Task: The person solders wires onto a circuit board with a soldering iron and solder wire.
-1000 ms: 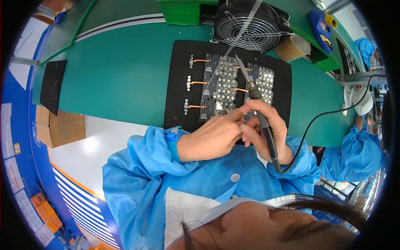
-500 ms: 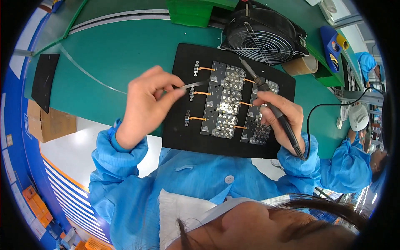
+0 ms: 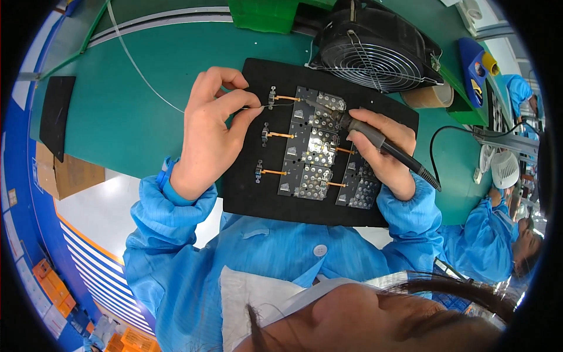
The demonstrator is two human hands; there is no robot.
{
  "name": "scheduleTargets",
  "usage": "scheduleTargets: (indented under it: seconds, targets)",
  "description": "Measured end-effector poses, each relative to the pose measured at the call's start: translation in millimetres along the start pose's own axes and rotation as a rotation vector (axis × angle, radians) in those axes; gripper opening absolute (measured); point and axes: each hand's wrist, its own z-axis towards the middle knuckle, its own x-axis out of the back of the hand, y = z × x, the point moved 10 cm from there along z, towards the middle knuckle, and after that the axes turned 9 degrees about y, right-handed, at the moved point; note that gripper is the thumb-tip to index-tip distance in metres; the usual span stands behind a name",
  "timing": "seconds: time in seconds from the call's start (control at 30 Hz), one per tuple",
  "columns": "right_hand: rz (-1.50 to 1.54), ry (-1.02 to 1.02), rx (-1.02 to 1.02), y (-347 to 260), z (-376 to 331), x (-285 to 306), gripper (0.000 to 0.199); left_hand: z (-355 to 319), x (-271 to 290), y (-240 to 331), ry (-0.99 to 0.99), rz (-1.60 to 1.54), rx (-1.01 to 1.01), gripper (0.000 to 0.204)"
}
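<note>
My left hand (image 3: 212, 129) pinches a thin solder wire (image 3: 146, 81), its short end reaching the top-left circuit board (image 3: 302, 111). In my right hand (image 3: 390, 144) is a black soldering iron (image 3: 404, 159). Its tip points left, at or very near the spot where an orange lead (image 3: 285, 98) joins that board. Whether tip and wire touch is too fine to tell. Small metal connectors (image 3: 265, 134) sit at the leads' left ends. Several dark boards with round silvery parts lie in two columns on a black mat (image 3: 252, 208); my right hand covers part of the right column.
A black fan with a wire guard (image 3: 372, 61) stands behind the mat. Green bins (image 3: 261, 16), a brown round tub (image 3: 431, 95) and a blue holder (image 3: 471, 67) are around it. The iron's cable (image 3: 435, 146) runs right. A co-worker's sleeve (image 3: 478, 240) shows at right.
The soldering iron has swung down and left onto the top-left board. My left hand has shifted slightly up, bringing the solder wire to that board's lead. The mat and boards appear slightly shifted.
</note>
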Motion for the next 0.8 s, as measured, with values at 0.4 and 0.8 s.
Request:
scheduleTargets:
  seconds: [0.4,0.8]
  targets:
    - [-0.002,-0.047,0.037,-3,1,-6,0.031,1,-6,-3,-0.028,-0.024,0.024,0.014]
    - [0.006,-0.061,0.03,-2,1,-8,0.031,8,-18,2,0.019,-0.091,-0.028,0.012]
